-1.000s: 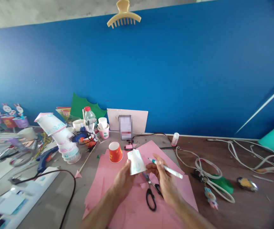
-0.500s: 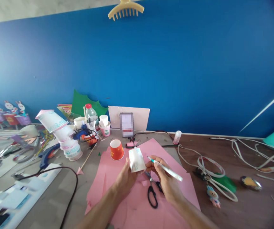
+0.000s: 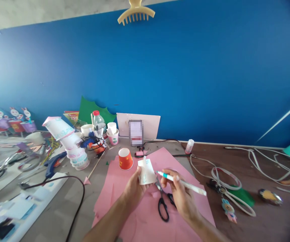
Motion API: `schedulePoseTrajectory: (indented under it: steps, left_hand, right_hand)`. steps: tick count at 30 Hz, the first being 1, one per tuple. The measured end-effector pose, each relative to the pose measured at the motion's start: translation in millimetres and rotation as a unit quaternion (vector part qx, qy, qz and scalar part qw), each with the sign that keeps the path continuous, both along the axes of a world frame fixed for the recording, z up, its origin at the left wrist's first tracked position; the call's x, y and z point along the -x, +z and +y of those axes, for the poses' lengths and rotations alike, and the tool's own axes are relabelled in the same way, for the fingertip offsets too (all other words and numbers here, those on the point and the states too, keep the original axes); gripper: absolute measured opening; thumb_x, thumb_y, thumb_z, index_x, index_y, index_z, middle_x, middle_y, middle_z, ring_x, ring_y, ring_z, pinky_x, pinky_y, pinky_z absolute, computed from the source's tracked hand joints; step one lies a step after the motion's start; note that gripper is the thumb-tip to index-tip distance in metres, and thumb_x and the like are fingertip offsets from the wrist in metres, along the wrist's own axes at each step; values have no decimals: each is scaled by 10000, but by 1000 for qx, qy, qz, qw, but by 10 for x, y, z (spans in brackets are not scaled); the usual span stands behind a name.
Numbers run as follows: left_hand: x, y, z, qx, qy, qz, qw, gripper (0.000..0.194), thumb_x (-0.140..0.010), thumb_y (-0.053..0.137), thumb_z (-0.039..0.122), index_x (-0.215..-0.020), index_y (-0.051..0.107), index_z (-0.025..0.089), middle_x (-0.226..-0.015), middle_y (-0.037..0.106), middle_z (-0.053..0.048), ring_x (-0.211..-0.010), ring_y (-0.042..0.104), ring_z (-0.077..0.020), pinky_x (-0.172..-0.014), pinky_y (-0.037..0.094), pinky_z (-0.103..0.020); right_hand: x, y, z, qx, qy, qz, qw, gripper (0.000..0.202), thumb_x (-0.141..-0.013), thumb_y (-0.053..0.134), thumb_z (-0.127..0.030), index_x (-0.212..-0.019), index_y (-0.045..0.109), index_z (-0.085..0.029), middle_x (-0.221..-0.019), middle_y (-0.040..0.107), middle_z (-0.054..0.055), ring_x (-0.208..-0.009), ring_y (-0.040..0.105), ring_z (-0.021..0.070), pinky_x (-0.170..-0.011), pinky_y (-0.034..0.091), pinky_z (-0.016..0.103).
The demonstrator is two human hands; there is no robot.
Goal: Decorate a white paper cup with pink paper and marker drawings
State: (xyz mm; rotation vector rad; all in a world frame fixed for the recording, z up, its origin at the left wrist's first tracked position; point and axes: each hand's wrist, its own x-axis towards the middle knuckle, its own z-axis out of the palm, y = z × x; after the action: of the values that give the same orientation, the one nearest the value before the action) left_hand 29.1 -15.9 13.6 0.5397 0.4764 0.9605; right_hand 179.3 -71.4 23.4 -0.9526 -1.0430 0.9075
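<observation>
My left hand (image 3: 134,185) is closed around a small white paper cup piece (image 3: 147,172) with faint blue marks near its top. In my right hand (image 3: 181,191) is a white marker (image 3: 187,185) with a teal band, its tip pointing left toward the white piece and just apart from it. Black-handled scissors (image 3: 163,208) lie between my hands on a sheet of pink paper (image 3: 124,201). An orange-red paper cup (image 3: 125,159) stands upright behind my left hand.
Leaning stacked paper cups (image 3: 70,144), a blue glue gun (image 3: 52,164) and a dark cable (image 3: 83,191) lie to the left. A phone (image 3: 136,132) stands at the back. A glue stick (image 3: 189,146), white cords (image 3: 225,181) and a figure keychain (image 3: 228,210) are at the right.
The marker has drawn back slightly to the right, away from the white piece. My left hand has turned the piece a little. The whole view has shifted slightly.
</observation>
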Motion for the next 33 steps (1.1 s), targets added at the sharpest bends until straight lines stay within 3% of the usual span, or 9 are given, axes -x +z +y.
schedulePoseTrajectory:
  steps: [9, 19, 25, 33]
  left_hand:
    - [-18, -75, 30, 33, 40, -7, 999, 343, -853, 647, 417, -993, 693, 107, -881, 726, -84, -939, 651, -264, -975, 426, -378]
    - [-3, -110, 37, 34, 20, 0, 999, 288, -828, 674, 401, -861, 703, 116, -784, 703, -62, -913, 644, -257, -970, 419, -356]
    - [14, -159, 54, 58, 27, 14, 998, 266, -845, 643, 407, -857, 712, 150, -817, 710, -55, -1022, 624, -279, -1010, 398, -352]
    - [1, -97, 40, 43, 36, 15, 998, 281, -828, 666, 410, -861, 702, 133, -783, 695, -47, -855, 648, -221, -922, 459, -325]
  right_hand:
    - [-9, 78, -101, 21, 75, -142, 987, 320, -941, 508, -471, -998, 677, -206, -809, 687, 56, -769, 653, 196, -652, 535, 275]
    - [-3, 105, -98, 16, 87, -135, 987, 291, -941, 515, -461, -994, 658, -213, -831, 681, 48, -767, 646, 179, -665, 528, 257]
    - [-2, 103, -99, 19, 80, -141, 987, 296, -943, 508, -462, -998, 651, -209, -829, 675, 50, -770, 643, 185, -657, 524, 261]
    - [-5, 84, -96, 16, 71, -148, 986, 309, -938, 506, -476, -963, 657, -208, -803, 674, 49, -751, 641, 190, -637, 522, 271]
